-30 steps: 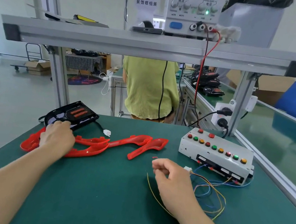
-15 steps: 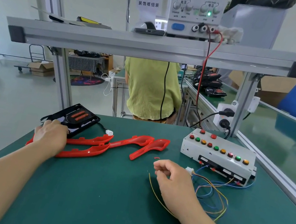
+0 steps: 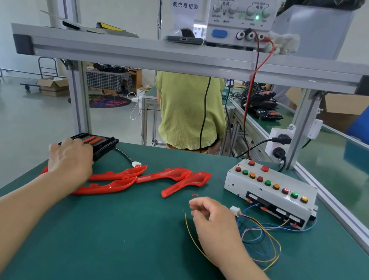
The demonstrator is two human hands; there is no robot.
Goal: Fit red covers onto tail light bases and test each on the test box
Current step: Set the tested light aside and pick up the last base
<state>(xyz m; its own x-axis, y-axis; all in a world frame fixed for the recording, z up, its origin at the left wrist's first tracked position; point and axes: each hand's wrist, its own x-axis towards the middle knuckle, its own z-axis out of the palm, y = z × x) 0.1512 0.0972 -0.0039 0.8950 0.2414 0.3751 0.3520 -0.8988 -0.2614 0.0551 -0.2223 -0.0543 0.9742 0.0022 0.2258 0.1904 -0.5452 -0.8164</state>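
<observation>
i judge this to be the start of a fitting step, picking up a base before any cover goes on it. my left hand point(image 3: 70, 160) lies on the near corner of the black tail light base point(image 3: 99, 144), out at ten o'clock on the tabletop point(image 3: 137, 248). the fingers are laid over its edge, and i cannot tell whether they curl under it. the red covers point(image 3: 108, 187) lie loose just below that hand, spreading toward twelve o'clock, where one more cover point(image 3: 186, 181) lies apart. my right hand point(image 3: 214, 219) hangs near the centre, fingers loosely curled and holding nothing i can see. the white connector point(image 3: 234, 209) of the test box point(image 3: 270, 189) is just beside it at two o'clock. next i would need to draw the base toward me, pick the matching cover and seat it evenly. then i would join the base's plug point(image 3: 136, 164) to that connector. nothing here sits in a tray. the open cardboard box point(image 3: 51, 86) on the floor at nine o'clock hides its contents.
</observation>
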